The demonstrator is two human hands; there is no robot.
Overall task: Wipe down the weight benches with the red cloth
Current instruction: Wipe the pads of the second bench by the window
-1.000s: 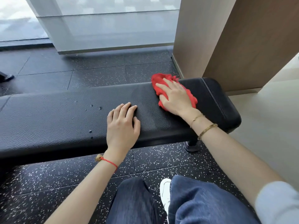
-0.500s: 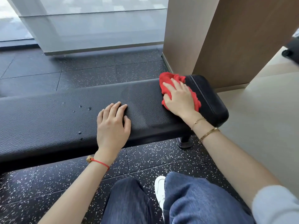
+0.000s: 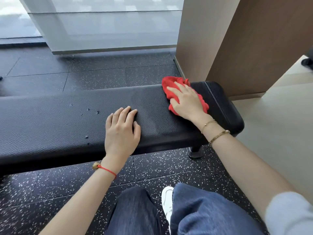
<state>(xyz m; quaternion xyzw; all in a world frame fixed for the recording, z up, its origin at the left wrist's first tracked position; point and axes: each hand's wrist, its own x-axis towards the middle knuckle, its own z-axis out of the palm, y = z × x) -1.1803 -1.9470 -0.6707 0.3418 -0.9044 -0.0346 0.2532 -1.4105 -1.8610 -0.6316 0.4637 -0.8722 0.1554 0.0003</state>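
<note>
A long black padded weight bench (image 3: 50, 122) runs across the view from left to right. The red cloth (image 3: 171, 88) lies crumpled on its right part, close to the stitched end seam. My right hand (image 3: 186, 100) presses flat on the cloth with the fingers spread and pointing to the far left. My left hand (image 3: 122, 131) rests palm down on the bench's near middle, fingers straight, holding nothing. Small scuffs dot the pad to the left of that hand.
A brown pillar (image 3: 237, 39) rises just behind the bench's right end. Frosted glass panels (image 3: 101, 28) line the far side. Black speckled rubber floor (image 3: 50, 187) lies under me, beige floor (image 3: 279, 124) to the right. The bench's foot (image 3: 195, 152) stands near my knees.
My right hand has slid the red cloth to the right along the bench, nearer the end seam. The left hand has stayed flat in the same spot on the pad.
</note>
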